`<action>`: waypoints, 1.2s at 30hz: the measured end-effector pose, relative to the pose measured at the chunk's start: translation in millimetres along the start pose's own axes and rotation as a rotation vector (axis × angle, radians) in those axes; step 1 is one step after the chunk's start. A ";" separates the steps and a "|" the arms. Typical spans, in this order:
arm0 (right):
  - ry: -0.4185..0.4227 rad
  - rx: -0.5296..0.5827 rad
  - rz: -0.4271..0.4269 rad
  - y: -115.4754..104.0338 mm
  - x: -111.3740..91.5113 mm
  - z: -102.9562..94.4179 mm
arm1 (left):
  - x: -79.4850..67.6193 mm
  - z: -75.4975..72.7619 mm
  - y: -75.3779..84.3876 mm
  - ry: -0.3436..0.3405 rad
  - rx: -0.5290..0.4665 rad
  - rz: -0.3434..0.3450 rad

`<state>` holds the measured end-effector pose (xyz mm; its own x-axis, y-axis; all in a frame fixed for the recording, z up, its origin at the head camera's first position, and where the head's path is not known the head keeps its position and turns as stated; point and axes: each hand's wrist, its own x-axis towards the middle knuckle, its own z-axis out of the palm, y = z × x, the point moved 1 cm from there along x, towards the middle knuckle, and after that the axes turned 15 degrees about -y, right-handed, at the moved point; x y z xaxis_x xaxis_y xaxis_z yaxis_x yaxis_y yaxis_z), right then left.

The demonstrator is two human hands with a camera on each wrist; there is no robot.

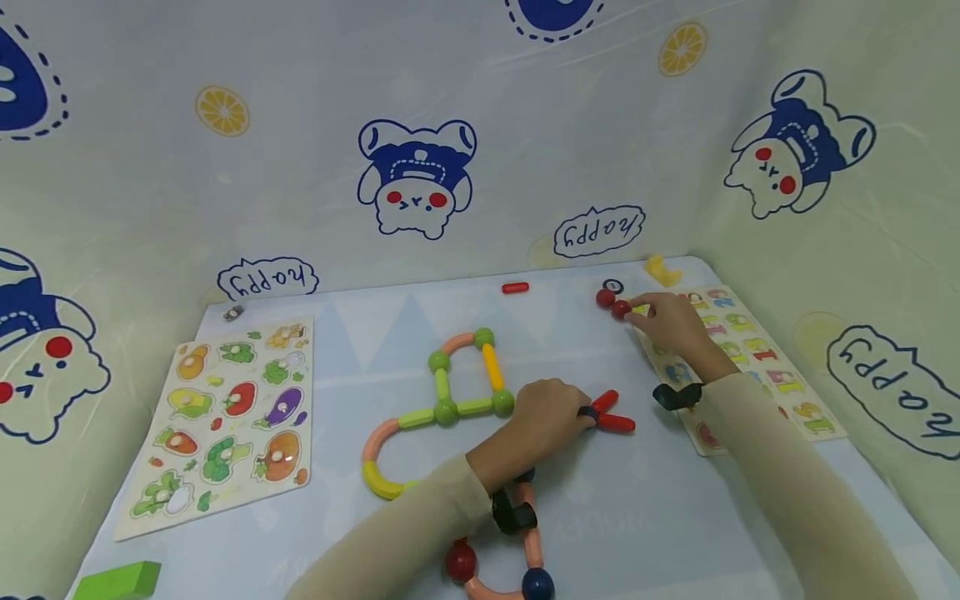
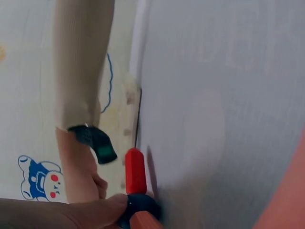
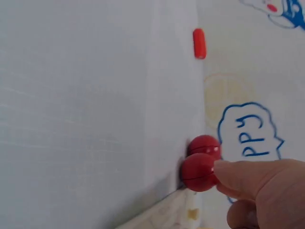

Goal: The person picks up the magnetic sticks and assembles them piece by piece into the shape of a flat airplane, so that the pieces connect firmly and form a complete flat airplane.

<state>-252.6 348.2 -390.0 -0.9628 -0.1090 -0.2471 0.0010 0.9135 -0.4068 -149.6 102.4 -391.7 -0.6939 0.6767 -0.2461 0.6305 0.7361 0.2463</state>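
Observation:
My left hand (image 1: pixel 536 425) pinches a dark blue ball (image 2: pixel 143 208) of a ball-and-rod building toy. Two red rods (image 1: pixel 615 423) stick out of that ball to the right, and a salmon rod joins it in the left wrist view. At the far right, my right hand (image 1: pixel 671 329) pinches a red ball (image 3: pixel 198 172) between thumb and fingertip. A second red ball (image 3: pixel 205 145) sits against it. Left of my left hand lies a joined shape with green balls (image 1: pixel 446 412) and green, yellow and salmon rods. My left forearm hides part of the shape.
A vegetable puzzle board (image 1: pixel 243 400) lies at the left, another board (image 1: pixel 757 350) under my right forearm. A red rod (image 1: pixel 515 288), a black ring (image 1: pixel 613 286) and a yellow piece (image 1: pixel 663 271) lie along the back edge. A green block (image 1: pixel 118 580) is front left.

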 end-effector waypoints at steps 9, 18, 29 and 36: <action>-0.033 0.040 0.126 5.3 18.0 6.4 | -5.9 10.9 -4.2 0.040 -0.031 0.019; -0.016 0.031 0.140 0.1 13.4 10.5 | -8.7 13.2 -7.5 0.116 -0.058 0.039; -0.001 0.001 0.039 -12.2 -49.5 30.9 | -7.6 15.3 -6.2 0.131 -0.043 0.055; 0.003 0.076 -0.011 -15.0 -87.5 50.4 | -9.3 14.5 -8.6 0.150 -0.053 0.068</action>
<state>-154.7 324.2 -406.5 -0.9637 -0.1181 -0.2396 0.0104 0.8797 -0.4754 -143.5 90.0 -405.1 -0.6967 0.7122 -0.0855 0.6614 0.6840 0.3078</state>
